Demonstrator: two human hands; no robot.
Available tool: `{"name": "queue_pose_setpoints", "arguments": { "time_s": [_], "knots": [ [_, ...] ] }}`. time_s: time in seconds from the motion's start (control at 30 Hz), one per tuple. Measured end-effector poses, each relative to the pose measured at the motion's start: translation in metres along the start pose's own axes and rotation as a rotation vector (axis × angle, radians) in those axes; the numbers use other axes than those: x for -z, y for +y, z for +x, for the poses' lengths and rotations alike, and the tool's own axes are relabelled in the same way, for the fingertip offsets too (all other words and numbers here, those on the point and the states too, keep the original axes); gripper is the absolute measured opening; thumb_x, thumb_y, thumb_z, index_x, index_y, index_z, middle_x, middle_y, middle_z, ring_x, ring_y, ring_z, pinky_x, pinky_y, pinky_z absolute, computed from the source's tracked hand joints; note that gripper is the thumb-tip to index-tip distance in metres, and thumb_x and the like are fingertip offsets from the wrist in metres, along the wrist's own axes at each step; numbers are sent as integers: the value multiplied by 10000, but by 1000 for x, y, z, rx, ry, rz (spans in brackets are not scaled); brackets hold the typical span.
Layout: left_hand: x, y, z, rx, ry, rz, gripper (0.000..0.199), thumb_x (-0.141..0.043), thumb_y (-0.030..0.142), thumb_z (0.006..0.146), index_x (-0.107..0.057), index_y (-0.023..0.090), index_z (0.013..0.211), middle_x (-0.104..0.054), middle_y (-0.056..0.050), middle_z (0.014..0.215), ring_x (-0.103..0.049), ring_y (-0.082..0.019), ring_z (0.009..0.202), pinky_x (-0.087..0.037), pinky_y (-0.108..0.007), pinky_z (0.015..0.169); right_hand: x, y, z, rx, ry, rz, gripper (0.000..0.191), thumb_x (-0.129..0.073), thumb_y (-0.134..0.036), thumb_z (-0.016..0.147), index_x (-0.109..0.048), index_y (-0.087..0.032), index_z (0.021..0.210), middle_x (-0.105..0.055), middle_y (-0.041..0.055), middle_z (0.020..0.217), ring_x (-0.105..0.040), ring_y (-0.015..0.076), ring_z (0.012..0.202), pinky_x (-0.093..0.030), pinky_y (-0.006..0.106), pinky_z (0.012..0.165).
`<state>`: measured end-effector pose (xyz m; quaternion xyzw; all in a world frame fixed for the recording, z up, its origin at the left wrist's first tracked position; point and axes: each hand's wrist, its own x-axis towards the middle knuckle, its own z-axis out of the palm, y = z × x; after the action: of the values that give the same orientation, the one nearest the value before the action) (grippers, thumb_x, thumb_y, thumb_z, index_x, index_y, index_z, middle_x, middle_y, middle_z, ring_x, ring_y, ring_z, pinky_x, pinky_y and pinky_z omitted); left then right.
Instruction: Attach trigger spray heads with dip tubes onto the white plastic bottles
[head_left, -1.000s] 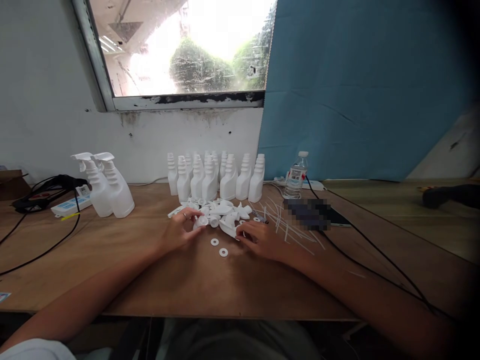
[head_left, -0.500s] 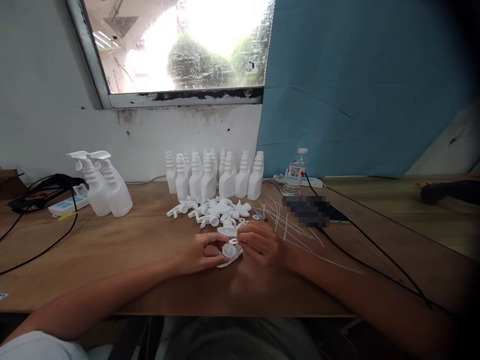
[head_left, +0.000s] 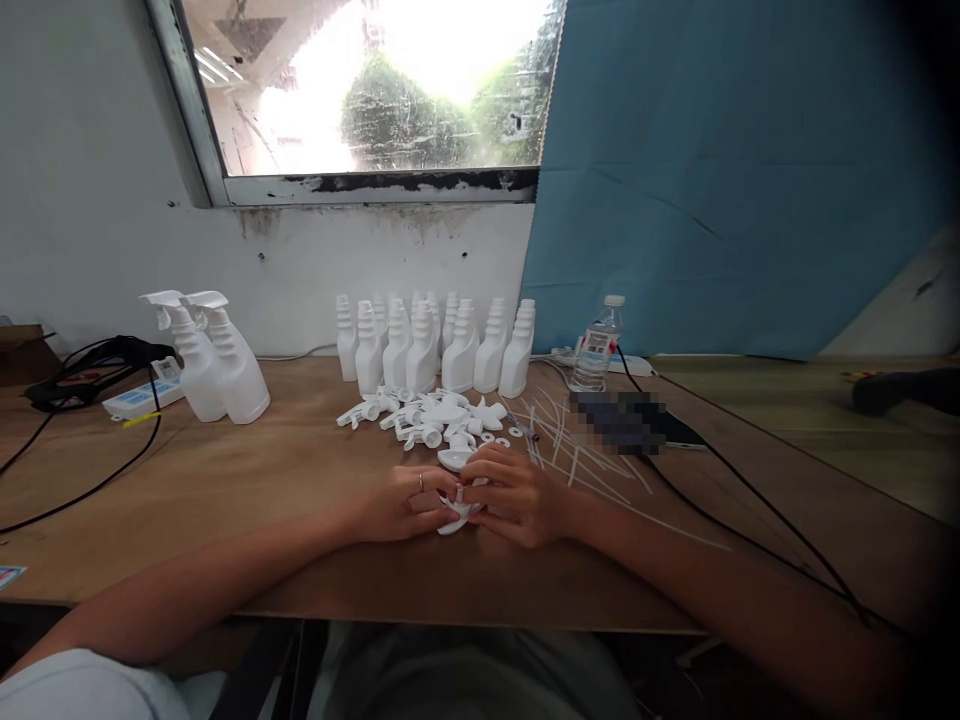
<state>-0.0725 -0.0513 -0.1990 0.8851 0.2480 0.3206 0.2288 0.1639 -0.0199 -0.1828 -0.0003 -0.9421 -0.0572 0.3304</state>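
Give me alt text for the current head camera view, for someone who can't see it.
A person's left hand and right hand hold a white plastic part at a wooden table. Beyond lies a pile of white spray heads, thin tubes to its right, then a group of white bottles; two spray bottles stand farther left.

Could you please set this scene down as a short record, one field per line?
Left hand: fingers gripping a white sprayer part
Right hand: fingers on the same part
Pile: white spray heads, beyond the hands
Rings: flat white washers, right of the pile
Tubes: thin white tubes, strewn on the right
Headless bottles: white bottles, standing behind the pile
Headed bottles: two bottles with spray heads on, standing at left
Drink: clear capped bottle, upright, at right
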Motion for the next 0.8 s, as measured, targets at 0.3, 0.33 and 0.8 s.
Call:
{"name": "queue_pose_setpoints", "arguments": {
  "time_s": [0.3, 0.33, 0.8],
  "knots": [
    [-2, -3, 2, -132, 39, 96, 187, -605, 325, 876, -656, 172, 970, -683, -112, 1061, -665, -178, 956, -527, -277, 876, -9, 0, -2, -79, 19, 73, 101, -559, -226, 918, -624, -164, 964, -612, 81, 953, -543, 154, 905, -460, 334, 835],
    [-2, -3, 3, -138, 44, 98, 184, -605, 320, 877, -657, 168, 968, -683, -114, 1060, -667, -176, 950, -529, -272, 869, -9, 0, -3, -90, 26, 84, 101, -551, -219, 922, -626, -163, 963, -610, 81, 952, -541, 154, 905, -461, 333, 834],
    [-6, 1, -3, 36, 70, 151, 327, -655, 360, 826, -533, 197, 1083, -686, -49, 1018, -660, -169, 907, -505, -262, 827, 23, 38, -17, -267, 38, -76, 165, -464, -198, 940, -623, -181, 979, -660, 79, 927, -589, 179, 925, -428, 364, 884]
  ]
}}
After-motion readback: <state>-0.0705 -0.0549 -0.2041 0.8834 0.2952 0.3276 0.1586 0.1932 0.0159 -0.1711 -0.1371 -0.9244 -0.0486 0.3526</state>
